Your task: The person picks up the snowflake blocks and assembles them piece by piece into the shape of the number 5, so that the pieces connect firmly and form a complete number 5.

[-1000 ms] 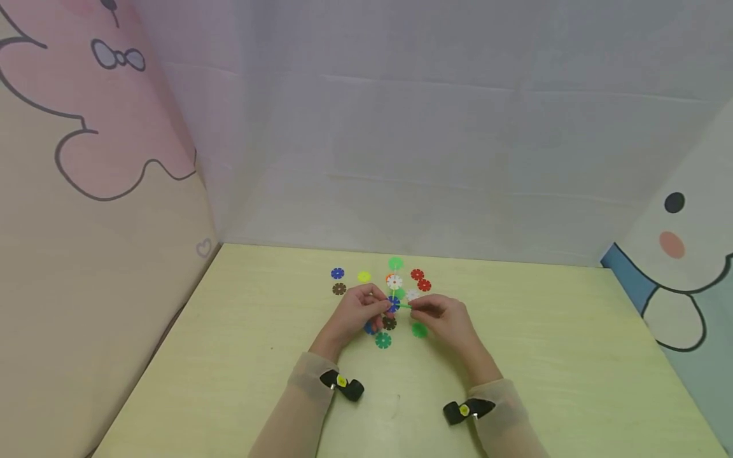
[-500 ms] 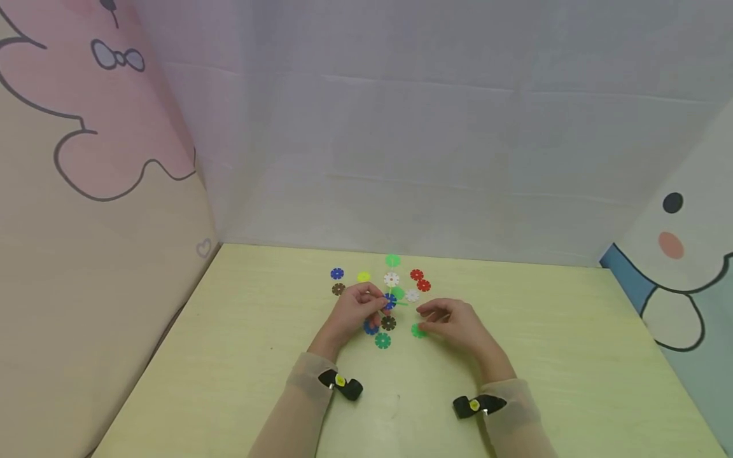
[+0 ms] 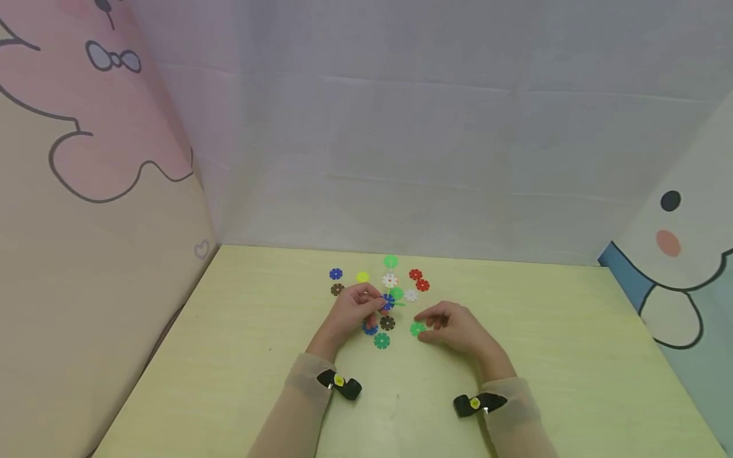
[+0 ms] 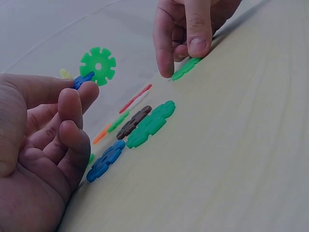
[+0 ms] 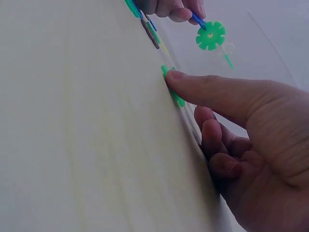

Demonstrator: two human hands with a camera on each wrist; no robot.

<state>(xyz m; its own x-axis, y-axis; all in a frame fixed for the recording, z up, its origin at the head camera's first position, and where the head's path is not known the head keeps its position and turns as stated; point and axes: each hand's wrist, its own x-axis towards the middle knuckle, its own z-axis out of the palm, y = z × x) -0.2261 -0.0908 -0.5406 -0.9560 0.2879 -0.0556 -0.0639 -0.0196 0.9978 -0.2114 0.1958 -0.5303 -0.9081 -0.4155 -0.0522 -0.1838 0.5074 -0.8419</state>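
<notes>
My left hand (image 3: pixel 357 312) pinches a blue notched disc (image 3: pixel 388 301) between thumb and fingertips. This disc is part of a joined piece, raised off the table, with a white disc (image 3: pixel 390 280), a light green disc (image 3: pixel 390 261) on top and a green disc (image 4: pixel 98 66) at its side, seen edge-on in the head view. My right hand (image 3: pixel 452 327) is low over a loose green disc (image 3: pixel 417 329) lying flat; the thumb tip is right at its near edge and the index fingertip by its far side, in a loose span.
Loose notched discs lie around the hands: blue (image 3: pixel 336 273), brown (image 3: pixel 337 289), yellow (image 3: pixel 363 277), two red (image 3: pixel 422 285), white (image 3: pixel 411 296), dark brown (image 3: pixel 387 323), teal green (image 3: pixel 382 341) and another blue (image 3: pixel 370 328). A curtain (image 3: pixel 366 159) backs the table (image 3: pixel 572 356).
My right hand has let go of the joined piece's green side disc and moved down and right to the loose green disc. The left hand, still holding the piece, has hardly moved.
</notes>
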